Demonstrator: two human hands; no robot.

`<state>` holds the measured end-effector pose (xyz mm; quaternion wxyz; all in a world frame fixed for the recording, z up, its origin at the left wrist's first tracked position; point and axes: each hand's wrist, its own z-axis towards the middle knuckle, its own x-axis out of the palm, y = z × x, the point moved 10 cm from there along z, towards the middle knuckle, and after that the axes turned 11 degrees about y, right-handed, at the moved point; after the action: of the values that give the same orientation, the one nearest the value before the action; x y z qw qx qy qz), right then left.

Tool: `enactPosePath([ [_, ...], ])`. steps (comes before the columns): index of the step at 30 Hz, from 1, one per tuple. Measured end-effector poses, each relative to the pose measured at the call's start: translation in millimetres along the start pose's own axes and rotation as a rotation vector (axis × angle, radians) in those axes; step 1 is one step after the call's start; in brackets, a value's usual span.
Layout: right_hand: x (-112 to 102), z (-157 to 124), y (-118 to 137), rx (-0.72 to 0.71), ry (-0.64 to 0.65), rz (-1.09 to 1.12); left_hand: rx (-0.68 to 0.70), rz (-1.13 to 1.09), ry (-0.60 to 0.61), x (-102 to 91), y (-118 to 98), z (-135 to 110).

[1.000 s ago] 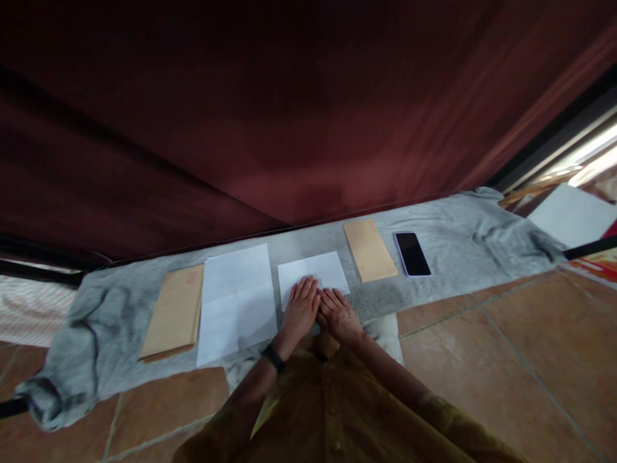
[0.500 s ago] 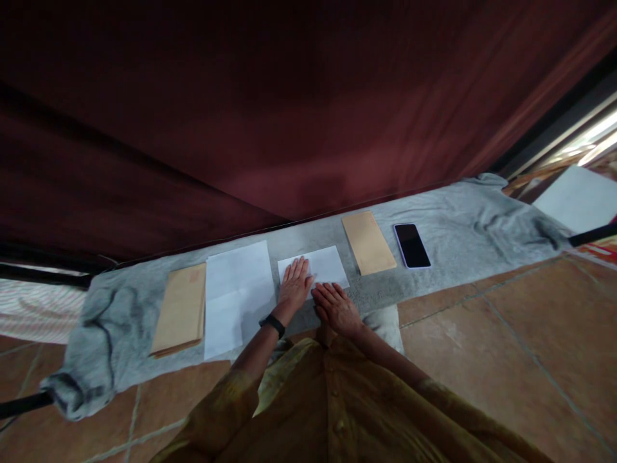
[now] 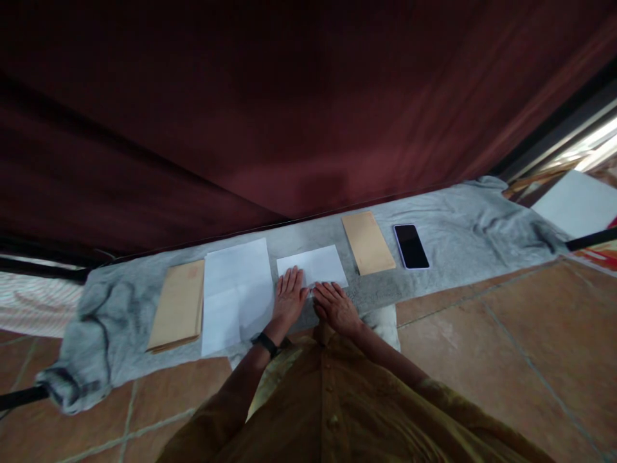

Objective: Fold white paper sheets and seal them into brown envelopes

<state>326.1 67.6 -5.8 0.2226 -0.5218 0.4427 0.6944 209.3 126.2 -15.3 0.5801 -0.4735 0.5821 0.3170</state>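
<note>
A folded sheet of white paper [image 3: 318, 262] lies on the grey cloth, in front of me. My left hand [image 3: 290, 296] rests flat on its near left corner, fingers stretched out. On its near edge, right of that, my right hand [image 3: 336, 307] lies palm down with fingers extended. Left of the folded sheet are larger white sheets of paper [image 3: 236, 289], creased across the middle. A brown envelope [image 3: 368, 242] lies to the right of the folded sheet. Farther left sits a stack of brown envelopes [image 3: 178, 302].
A phone [image 3: 411, 246] with a dark screen lies right of the single envelope. The grey cloth [image 3: 463, 225] covers a long narrow surface. Behind it hangs a dark red curtain [image 3: 289, 128]. Tiled floor [image 3: 472, 347] shows in front, and a white panel [image 3: 578, 202] stands far right.
My left hand has slid toward me and slightly left, from the middle of the folded paper to its near left corner. My right hand stays nearly in place.
</note>
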Motion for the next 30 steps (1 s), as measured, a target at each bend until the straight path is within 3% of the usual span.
enactPosePath([
  [7,0,-9,-11,0.053,0.022,-0.009,-0.040,-0.211,-0.085,5.1,5,-37],
  [12,-1,-12,-13,0.073,0.030,-0.018,-0.269,-0.658,-0.191,13.0,38,-55],
  [17,-2,-12,-12,0.081,0.029,-0.023,-0.519,-1.101,-0.261,18.6,68,-58],
  [24,-2,-12,-12,0.082,0.029,-0.015,-0.623,-1.286,-0.287,13.4,78,-56],
  [30,-4,-12,-12,0.085,0.019,-0.008,-0.702,-1.418,-0.215,10.8,75,-55],
])
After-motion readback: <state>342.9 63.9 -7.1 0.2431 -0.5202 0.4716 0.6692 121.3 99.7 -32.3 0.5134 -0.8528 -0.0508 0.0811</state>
